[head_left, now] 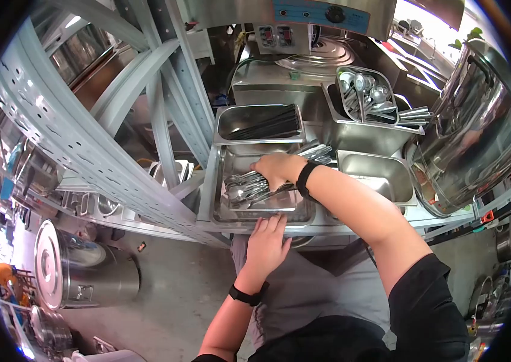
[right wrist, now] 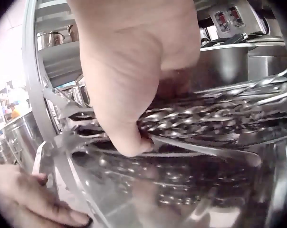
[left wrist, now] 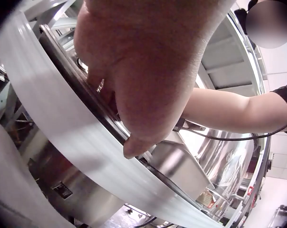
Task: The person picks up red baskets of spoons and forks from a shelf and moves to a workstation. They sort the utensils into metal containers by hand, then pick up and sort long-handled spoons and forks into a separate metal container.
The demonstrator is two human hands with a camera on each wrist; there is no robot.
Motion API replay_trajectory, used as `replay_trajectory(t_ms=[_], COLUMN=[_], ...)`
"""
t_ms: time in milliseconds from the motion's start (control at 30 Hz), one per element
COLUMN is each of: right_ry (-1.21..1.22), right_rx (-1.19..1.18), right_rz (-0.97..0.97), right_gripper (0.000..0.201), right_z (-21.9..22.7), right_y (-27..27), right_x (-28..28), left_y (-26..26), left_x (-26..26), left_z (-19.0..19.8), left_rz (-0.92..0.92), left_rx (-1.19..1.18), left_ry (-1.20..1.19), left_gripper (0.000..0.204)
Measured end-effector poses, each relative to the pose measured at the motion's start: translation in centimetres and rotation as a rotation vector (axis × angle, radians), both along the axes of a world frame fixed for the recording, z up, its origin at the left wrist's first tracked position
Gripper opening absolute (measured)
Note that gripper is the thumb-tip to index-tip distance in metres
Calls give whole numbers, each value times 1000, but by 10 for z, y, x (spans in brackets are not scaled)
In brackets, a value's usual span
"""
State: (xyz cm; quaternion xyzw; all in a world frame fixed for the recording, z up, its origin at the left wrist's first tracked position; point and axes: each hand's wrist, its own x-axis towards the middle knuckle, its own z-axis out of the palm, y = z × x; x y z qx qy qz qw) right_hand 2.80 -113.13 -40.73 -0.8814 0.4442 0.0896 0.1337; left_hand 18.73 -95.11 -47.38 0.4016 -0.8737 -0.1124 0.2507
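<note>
In the head view my right hand [head_left: 279, 171] reaches into a rectangular steel pan [head_left: 214, 208], its fingers over a bundle of spoons and other cutlery [head_left: 244, 192]. The right wrist view shows that hand [right wrist: 129, 71] with the thumb curled against the twisted-handled cutlery [right wrist: 205, 116]; its other fingers are mostly hidden. My left hand [head_left: 265, 246] rests its fairly straight fingertips at the pan's near edge. Seen from the left wrist, the hand [left wrist: 143, 66] lies over the rim, thumb extended. More cutlery [head_left: 319, 152] lies beyond my right wrist.
Behind stands a pan [head_left: 225, 123] of black chopsticks or similar sticks. Farther right are a container of spoons and ladles [head_left: 364, 90], a steel pan [head_left: 382, 161] and a tall pot [head_left: 479, 127]. A grey perforated shelf post [head_left: 95, 154] rises at the left.
</note>
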Motion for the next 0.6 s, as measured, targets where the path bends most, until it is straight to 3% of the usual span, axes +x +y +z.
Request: replay_trajectory(t_ms=[100, 267, 400, 500, 533, 600], right_ry=[1, 11, 105, 63, 63, 100], right_rx=[28, -145, -182, -392, -389, -166], right_rz=[-8, 41, 88, 143, 146, 49], right_gripper=[90, 72, 69, 41, 41, 33], right_z=[-5, -3, 12, 21, 20, 21], right_y=[-3, 5, 12, 22, 24, 32], right_x=[-2, -4, -4, -14, -17, -20], left_y=[0, 0, -1, 0, -1, -1], left_x=[-1, -2, -3, -3, -4, -4], left_z=[0, -2, -2, -3, -3, -5], left_rz=[1, 10, 19, 23, 21, 28], left_rx=[7, 8, 6, 11, 5, 1], left_ry=[-3, 3, 12, 32, 46, 45], left_gripper=[60, 59, 57, 56, 55, 54])
